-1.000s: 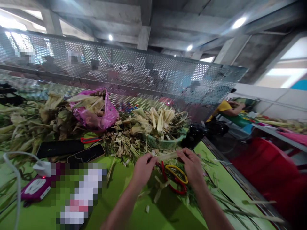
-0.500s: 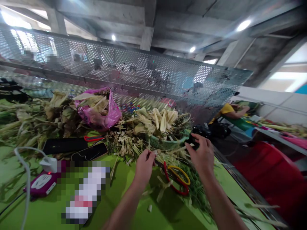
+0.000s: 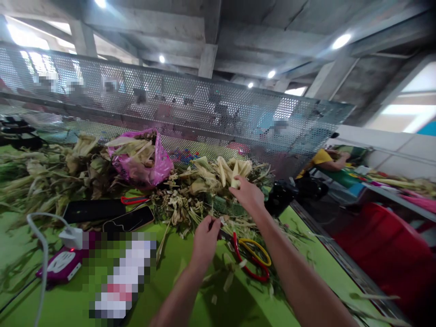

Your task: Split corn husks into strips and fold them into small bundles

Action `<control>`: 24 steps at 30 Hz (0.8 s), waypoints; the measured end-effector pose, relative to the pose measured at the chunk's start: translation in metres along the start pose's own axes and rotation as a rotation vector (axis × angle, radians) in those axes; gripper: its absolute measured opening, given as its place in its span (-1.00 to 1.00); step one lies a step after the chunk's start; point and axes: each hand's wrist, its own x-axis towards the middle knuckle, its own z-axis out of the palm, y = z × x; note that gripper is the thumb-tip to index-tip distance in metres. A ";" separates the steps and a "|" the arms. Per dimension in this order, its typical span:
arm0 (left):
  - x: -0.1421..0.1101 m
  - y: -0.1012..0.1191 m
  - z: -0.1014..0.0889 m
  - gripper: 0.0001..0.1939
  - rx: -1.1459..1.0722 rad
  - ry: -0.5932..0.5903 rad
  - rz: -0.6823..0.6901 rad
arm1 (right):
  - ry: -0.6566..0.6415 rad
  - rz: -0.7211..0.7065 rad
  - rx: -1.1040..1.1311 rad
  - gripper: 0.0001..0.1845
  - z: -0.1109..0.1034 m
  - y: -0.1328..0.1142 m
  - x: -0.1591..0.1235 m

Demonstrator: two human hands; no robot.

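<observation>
While our left hand (image 3: 205,240) pinches a small pale piece (image 3: 222,221) between thumb and forefinger, just beside the scissors (image 3: 235,244), our right hand (image 3: 250,195) is the nearer to the pale husks (image 3: 223,172) in the green bowl (image 3: 229,207), beyond our left hand. From our right fingertips, at its near end, one upright husk (image 3: 236,167) points up and away, its long axis leading outward from us; those fingers are drawn together there, but we cannot tell whether they grip it or only touch it.
</observation>
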 end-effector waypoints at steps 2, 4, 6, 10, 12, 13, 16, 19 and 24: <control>0.000 0.001 0.000 -0.75 -0.008 -0.003 -0.012 | 0.006 0.057 0.059 -0.56 -0.005 0.012 0.001; 0.000 0.001 0.000 -0.75 -0.050 -0.003 -0.026 | 0.049 0.063 0.108 -0.58 -0.014 0.022 -0.004; 0.000 0.002 0.001 -0.77 -0.140 0.003 -0.028 | 0.145 0.012 0.197 -0.58 -0.024 0.027 -0.017; -0.002 0.011 -0.001 -0.75 -0.325 -0.030 -0.034 | 0.374 -0.333 0.258 -0.71 -0.033 0.022 -0.066; -0.005 0.016 -0.002 -0.65 -0.384 -0.088 -0.046 | 0.404 -0.502 0.195 -0.73 -0.028 0.018 -0.094; -0.006 0.018 -0.003 -0.62 -0.409 -0.106 -0.045 | 0.402 -0.571 0.176 -0.74 -0.023 0.017 -0.107; -0.007 0.020 -0.004 -0.62 -0.450 -0.093 -0.031 | 0.310 -0.676 0.167 -0.69 -0.006 0.016 -0.134; -0.003 0.016 -0.004 -0.65 -0.458 -0.040 -0.033 | 0.156 -0.704 0.217 -0.68 0.003 0.016 -0.144; 0.003 0.007 -0.002 -0.68 -0.394 -0.037 0.012 | 0.010 -0.504 0.440 -0.85 -0.001 0.014 -0.143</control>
